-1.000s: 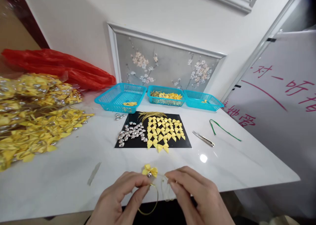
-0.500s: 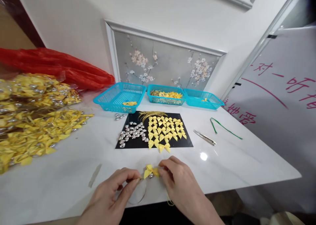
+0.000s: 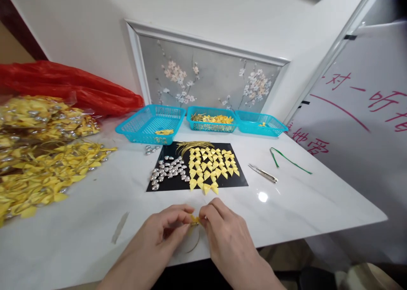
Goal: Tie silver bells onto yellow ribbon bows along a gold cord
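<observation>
Close to the table's front edge, a small yellow ribbon bow (image 3: 194, 219) is pinched between my two hands. My left hand (image 3: 168, 228) closes thumb and fingers on its left side, and my right hand (image 3: 222, 226) grips the right side; the fingers hide most of it. A thin cord (image 3: 197, 241) loops down below the bow. Just beyond my hands lies a black mat (image 3: 222, 187). Rows of yellow bows (image 3: 210, 167) cover its right half, silver heart-shaped beads (image 3: 171, 168) its left, and gold cords (image 3: 193, 146) its far edge.
Three blue baskets (image 3: 143, 116) line the wall, holding yellow and gold pieces. Metal snips (image 3: 263, 173) and a green ribbon (image 3: 291, 160) lie right of the mat. Finished-looking yellow bow pieces (image 3: 41, 175) pile up at left, near red mesh (image 3: 70, 84).
My left hand has moved right, up to the bow, and its fingers now meet my right hand's there. The bow is more covered, and the view has shifted slightly.
</observation>
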A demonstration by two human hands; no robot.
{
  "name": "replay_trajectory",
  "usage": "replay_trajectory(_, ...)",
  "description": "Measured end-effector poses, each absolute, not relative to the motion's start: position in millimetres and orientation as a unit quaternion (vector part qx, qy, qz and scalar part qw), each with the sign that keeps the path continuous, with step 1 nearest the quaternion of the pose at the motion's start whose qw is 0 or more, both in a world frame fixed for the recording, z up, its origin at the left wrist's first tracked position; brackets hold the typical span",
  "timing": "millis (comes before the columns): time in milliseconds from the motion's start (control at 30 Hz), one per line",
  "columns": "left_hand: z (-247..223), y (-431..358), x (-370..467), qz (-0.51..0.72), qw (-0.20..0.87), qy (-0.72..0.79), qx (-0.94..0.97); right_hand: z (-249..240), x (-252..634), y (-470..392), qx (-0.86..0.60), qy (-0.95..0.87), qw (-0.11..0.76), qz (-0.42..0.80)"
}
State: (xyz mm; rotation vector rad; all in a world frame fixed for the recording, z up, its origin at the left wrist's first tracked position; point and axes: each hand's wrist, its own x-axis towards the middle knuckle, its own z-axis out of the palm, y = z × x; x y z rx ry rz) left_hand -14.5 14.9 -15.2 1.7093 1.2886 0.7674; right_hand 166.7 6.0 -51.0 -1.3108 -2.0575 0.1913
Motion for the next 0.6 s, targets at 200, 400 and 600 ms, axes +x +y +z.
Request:
replay_trajectory(200, -16.4, 12.1, -11.6, 0.332, 0.444, 0.523, 0.647, -37.0, 169.7, 3.9, -0.474, -0.764, 0.417, 0.133)
replay_trajectory(400, -4.3, 2.6, -7.0, 0.386, 0.427, 0.515, 0.636, -17.7, 172.8, -4.7, -0.445, -0.714, 0.483, 0.244)
replay_trajectory(600, -2.7, -14.6, -12.9, 0.402, 0.423, 0.514, 0.628, -5.0, 175.0, -12.6, -0.385, -0.662, 0.512, 0.389)
